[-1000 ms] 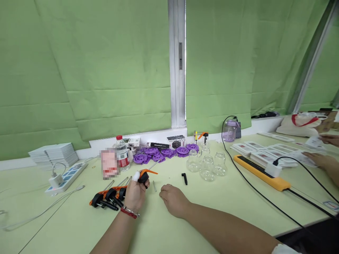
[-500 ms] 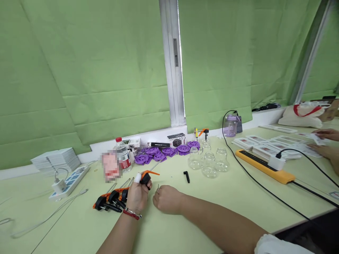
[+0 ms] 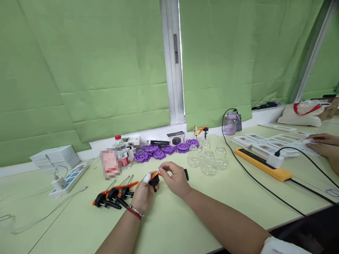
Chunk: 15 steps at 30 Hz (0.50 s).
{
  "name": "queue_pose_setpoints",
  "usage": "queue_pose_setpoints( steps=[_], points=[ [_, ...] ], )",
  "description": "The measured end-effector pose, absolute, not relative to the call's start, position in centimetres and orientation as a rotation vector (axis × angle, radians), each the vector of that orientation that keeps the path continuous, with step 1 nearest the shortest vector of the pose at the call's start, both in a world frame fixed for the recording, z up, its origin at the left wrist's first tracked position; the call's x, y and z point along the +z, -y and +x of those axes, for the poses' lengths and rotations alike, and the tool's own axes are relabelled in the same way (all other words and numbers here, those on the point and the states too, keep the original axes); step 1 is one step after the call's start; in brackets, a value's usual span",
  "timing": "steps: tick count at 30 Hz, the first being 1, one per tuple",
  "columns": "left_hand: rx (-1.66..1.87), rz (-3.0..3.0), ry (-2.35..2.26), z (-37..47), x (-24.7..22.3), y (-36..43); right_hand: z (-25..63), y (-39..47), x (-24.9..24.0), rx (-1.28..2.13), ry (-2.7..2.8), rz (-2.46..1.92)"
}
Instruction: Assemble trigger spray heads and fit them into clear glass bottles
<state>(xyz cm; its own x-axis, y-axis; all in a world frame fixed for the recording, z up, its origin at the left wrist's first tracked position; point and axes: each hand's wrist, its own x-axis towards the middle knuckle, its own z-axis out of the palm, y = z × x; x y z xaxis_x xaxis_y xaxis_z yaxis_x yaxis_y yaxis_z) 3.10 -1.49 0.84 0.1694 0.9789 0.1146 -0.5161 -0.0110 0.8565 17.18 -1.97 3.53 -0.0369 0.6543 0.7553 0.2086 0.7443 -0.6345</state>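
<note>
My left hand [image 3: 143,195], a white cover on its thumb, grips a round black cap with an orange lever [image 3: 154,180] above the table. My right hand [image 3: 176,179] is closed in a pinch at the lever, on a thin metal pin [image 3: 157,173]; its far end is hidden. Left of my left hand lie several similar black caps with orange levers [image 3: 113,194], black spouts and metal rods. A short black spout [image 3: 186,174] rests just beyond my right hand, partly covered by it. Several clear glass bottles [image 3: 208,165] stand farther right.
Purple wheel-shaped parts [image 3: 159,154] are heaped at the back, beside a red-capped bottle [image 3: 122,155]. A yellow power strip [image 3: 262,165] and black cable lie to the right. A white power strip [image 3: 70,180] is at left. Another person's hands [image 3: 321,143] handle white cards at far right.
My right hand has risen from near the tabletop to the orange lever, bringing the pin to it. My left hand has shifted slightly right with the cap, which is turned differently.
</note>
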Motion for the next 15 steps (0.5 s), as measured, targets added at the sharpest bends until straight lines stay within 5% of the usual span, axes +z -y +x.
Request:
queue_pose_setpoints(
  steps=[6, 15],
  points=[
    [1.196, 1.007, -0.672, 4.6, 0.8, 2.4, 17.4, 0.4, 2.7, 0.820, 1.498, -0.779],
    [1.133, 0.970, -0.714, 4.5, 0.6, 2.6, 17.7, 0.4, 2.3, 0.872, 1.697, -0.889]
  ],
)
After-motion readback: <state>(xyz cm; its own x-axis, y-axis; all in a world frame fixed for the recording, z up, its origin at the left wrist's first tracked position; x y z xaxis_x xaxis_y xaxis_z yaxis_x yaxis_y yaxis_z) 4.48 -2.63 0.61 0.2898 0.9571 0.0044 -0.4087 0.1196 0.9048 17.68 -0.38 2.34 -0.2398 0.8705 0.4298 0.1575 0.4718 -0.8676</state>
